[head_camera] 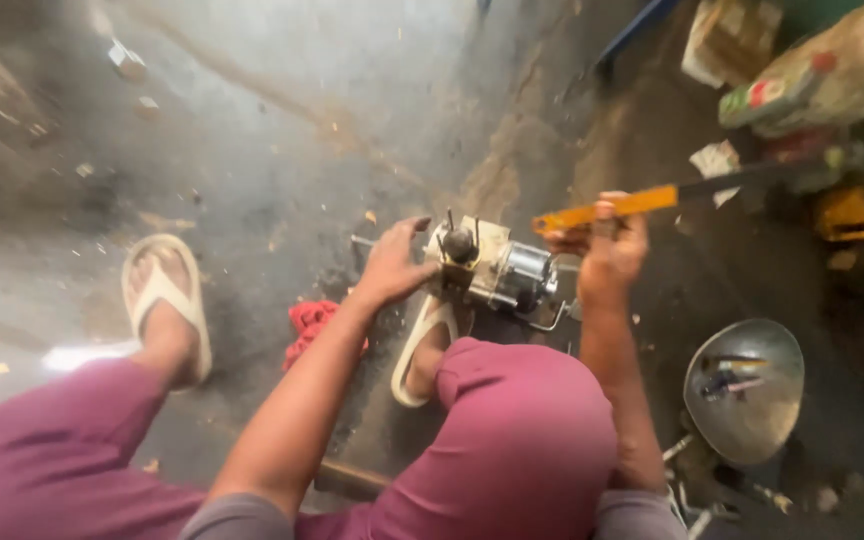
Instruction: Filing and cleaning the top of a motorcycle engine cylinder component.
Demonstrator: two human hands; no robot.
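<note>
From the head view, the left hand [389, 268] lay spread against the small motor assembly [487, 268] on the floor [282, 120] by the sandalled foot. The right hand [612, 250], just right of it, gripped an orange-handled tool [612, 207], its long axis running up-right toward clutter; open floor lay left.

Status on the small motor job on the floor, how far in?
Done: can't tell; motor assembly sits on the floor by the sandalled foot. In hand: left hand steadies it, right hand grips an orange-handled tool. Left: loose parts wait in the metal bowl.
</note>
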